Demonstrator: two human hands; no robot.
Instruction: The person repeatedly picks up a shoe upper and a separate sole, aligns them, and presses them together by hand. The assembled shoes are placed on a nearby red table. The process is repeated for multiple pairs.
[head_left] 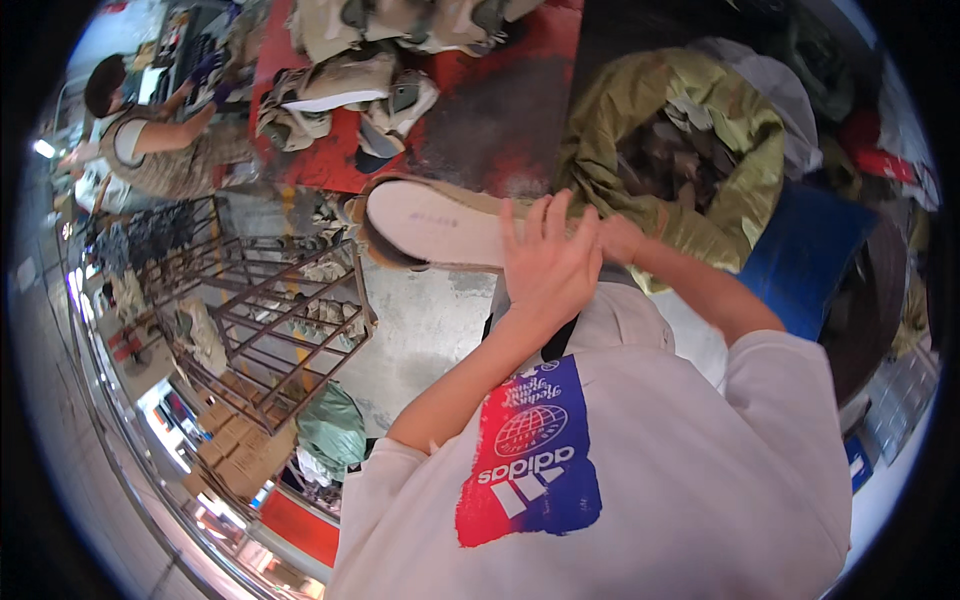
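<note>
Near the centre of the view, the left hand (548, 262) lies flat with fingers spread against the heel end of a tan shoe (440, 232) turned sole-up, its pale sole facing the camera and its toe pointing toward nine o'clock. The right hand (620, 238) sits just beside it at three o'clock, closed on the same end of the shoe; how its fingers wrap cannot be told, since the left hand covers them.

At seven o'clock a stack of flat brown cartons (238, 450) stands by the foot of a dark metal wire rack (270, 320) that fills the nine o'clock side and carries more shoes. At six o'clock the person's white shirt bears a rectangular printed patch (530, 455) fading from red to blue. A green bag (332, 425) lies just beside the cartons.

At one o'clock an olive sack (740, 130) gapes open, dark pieces inside, with a blue panel (800, 255) at three o'clock. At twelve o'clock, tan shoes (340, 95) lie on a red mat (490, 80). Bare grey floor (420, 320) between rack and shirt gives open room below the shoe. At ten o'clock another person (150, 140) bends over work.
</note>
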